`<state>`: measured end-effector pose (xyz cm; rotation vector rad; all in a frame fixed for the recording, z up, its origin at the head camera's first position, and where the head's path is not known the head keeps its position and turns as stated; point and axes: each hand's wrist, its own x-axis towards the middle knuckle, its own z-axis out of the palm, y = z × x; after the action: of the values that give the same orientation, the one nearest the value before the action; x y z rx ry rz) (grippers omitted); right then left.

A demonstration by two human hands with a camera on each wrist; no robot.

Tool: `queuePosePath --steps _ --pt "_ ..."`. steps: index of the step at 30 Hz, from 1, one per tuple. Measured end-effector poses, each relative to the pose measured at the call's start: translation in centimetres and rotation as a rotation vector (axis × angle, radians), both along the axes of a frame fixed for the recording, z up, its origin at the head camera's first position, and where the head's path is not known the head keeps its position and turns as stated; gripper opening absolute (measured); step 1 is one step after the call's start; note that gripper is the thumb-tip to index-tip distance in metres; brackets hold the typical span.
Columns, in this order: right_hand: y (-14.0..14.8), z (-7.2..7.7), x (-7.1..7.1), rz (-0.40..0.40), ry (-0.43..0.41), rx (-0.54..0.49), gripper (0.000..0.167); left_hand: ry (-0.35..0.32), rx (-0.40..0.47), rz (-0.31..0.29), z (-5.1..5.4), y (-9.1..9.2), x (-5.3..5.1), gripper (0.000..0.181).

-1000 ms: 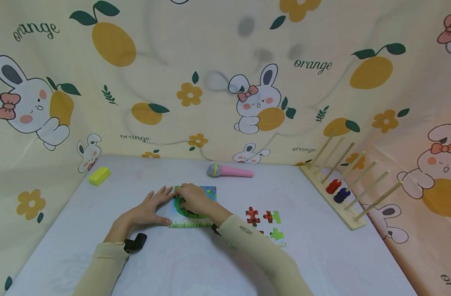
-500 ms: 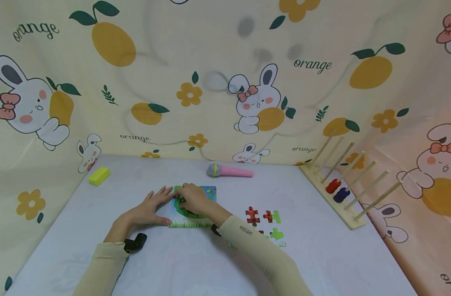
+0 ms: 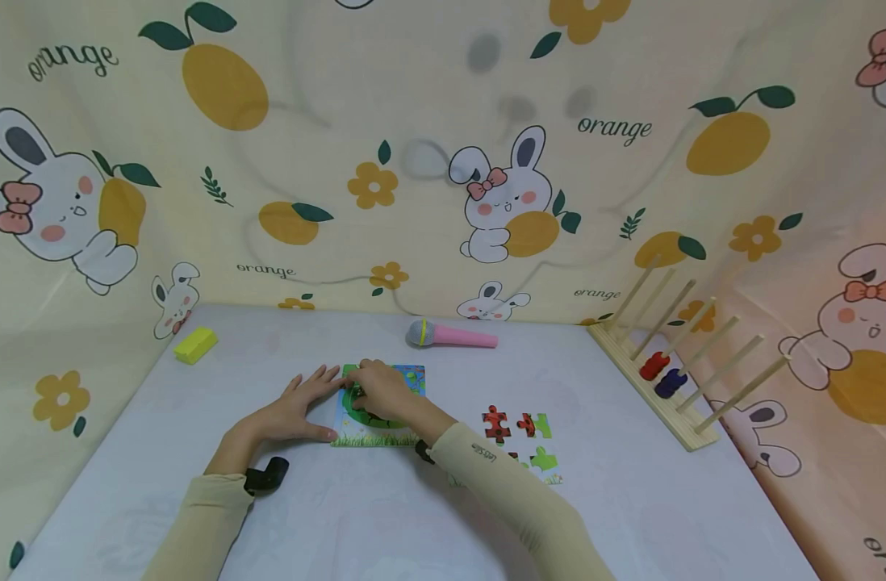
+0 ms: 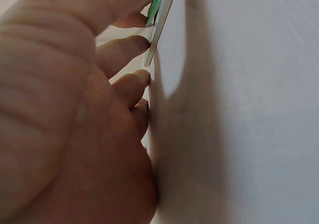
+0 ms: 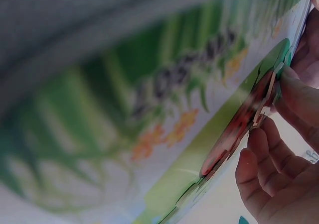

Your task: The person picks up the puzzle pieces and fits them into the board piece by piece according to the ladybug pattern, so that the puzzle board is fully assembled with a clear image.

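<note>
A puzzle board [image 3: 378, 438] with a green centre and grass along its near edge lies on the table. The left hand [image 3: 298, 410] rests at its left side, fingers spread, thumb and fingertips at the edge; the left wrist view shows the hand [image 4: 89, 109] against the board's edge [image 4: 162, 27]. Over the board's upper left part is the right hand [image 3: 385, 391]. In the right wrist view this hand [image 5: 284, 159] pinches a puzzle piece [image 5: 264, 104] between thumb and fingers, tilted at the red picture. Loose pieces [image 3: 496, 424] lie to the right, some partly behind the right forearm.
A pink toy microphone [image 3: 465, 336] lies behind the board. At the back left is a yellow block [image 3: 196, 345]. A wooden rack of pegs [image 3: 679, 411] with red beads [image 3: 655, 365] and blue beads [image 3: 671, 383] stands on the right. A patterned cloth hangs behind the table.
</note>
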<state>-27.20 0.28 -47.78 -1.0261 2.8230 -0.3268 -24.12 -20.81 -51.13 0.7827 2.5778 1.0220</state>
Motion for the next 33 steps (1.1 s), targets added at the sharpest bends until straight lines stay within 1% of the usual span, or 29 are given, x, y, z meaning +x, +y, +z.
queuePosePath --steps 5,10,12,14,17,20,22,24,27,33 --pt "0.1 0.1 -0.1 0.007 0.001 -0.006 0.029 -0.002 -0.001 -0.001 0.1 0.0 0.0 0.096" --pt "0.7 0.4 0.0 0.015 -0.014 -0.058 0.038 -0.006 -0.002 -0.004 0.0 0.0 -0.1 0.096" --pt "1.2 0.8 0.3 0.023 0.004 -0.055 0.043 -0.006 -0.004 -0.007 -0.1 0.0 -0.1 0.096" --pt "1.8 1.2 0.8 0.042 0.024 -0.004 0.051 -0.002 -0.006 -0.009 -0.2 0.0 -0.1 0.096" --pt "2.6 1.5 2.1 0.090 0.032 0.139 0.064 0.011 -0.001 -0.015 -0.3 0.0 0.1 0.095" --pt "3.2 1.2 3.6 0.156 0.008 0.264 0.075 0.018 0.002 -0.017 -0.3 -0.1 0.2 0.094" --pt "3.2 0.8 4.6 0.187 0.006 0.313 0.079 0.014 -0.002 -0.012 -0.2 -0.1 0.3 0.095" --pt "3.2 0.5 5.4 0.202 0.013 0.340 0.081 0.007 -0.004 -0.005 -0.2 0.0 0.3 0.095" --pt "2.9 0.2 6.2 0.192 0.008 0.342 0.081 0.000 -0.016 0.001 -0.1 0.0 0.2 0.095" --pt "2.6 0.1 6.9 0.163 -0.020 0.329 0.081 0.008 -0.018 0.006 -0.3 0.0 0.1 0.095"
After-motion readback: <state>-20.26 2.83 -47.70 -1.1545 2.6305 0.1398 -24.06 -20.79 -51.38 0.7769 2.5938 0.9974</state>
